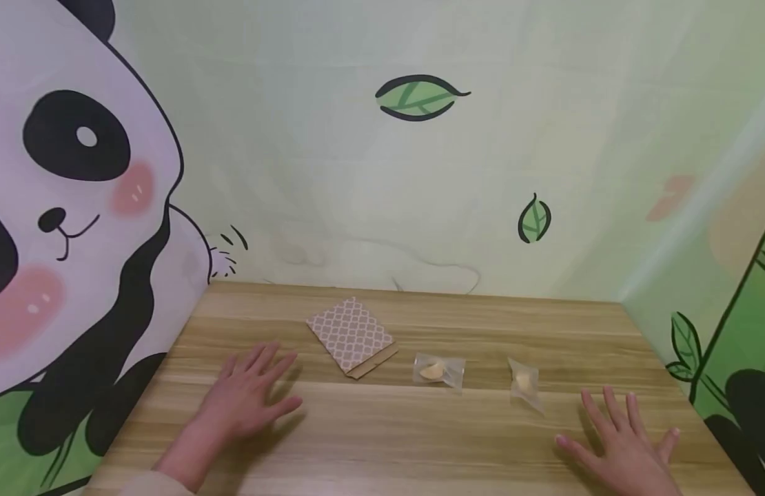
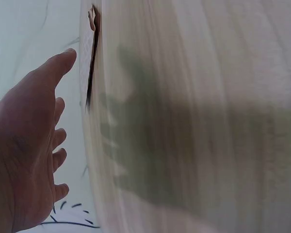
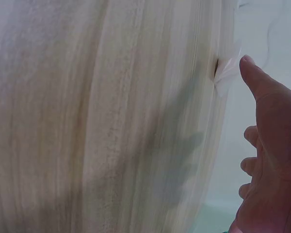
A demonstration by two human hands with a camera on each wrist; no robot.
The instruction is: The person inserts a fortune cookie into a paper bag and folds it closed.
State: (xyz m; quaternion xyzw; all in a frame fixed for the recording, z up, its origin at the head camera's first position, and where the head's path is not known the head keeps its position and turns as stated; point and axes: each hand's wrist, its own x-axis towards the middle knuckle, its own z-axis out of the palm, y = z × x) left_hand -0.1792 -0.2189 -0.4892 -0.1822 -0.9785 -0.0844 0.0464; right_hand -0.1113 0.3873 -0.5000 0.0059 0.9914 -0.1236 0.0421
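My left hand point(image 1: 249, 393) hovers over the left part of the table with its fingers spread, holding nothing; its shadow falls on the wood in the left wrist view. Nearest to it lies a flat paper pouch point(image 1: 351, 335) with a brown and white lattice pattern and a plain brown flap toward the lower right. On the right side my right hand point(image 1: 627, 444) is spread above the wood, also holding nothing. To its left is a clear packet point(image 1: 525, 384) with a small pale-tan piece inside. A second clear packet point(image 1: 439, 371) with a similar piece lies between it and the pouch.
The wood-grain table point(image 1: 382, 441) ends at the back against a pale green cloth wall point(image 1: 333, 172) printed with leaves. A large panda print point(image 1: 78, 207) covers the left wall, and green plant prints cover the right one.
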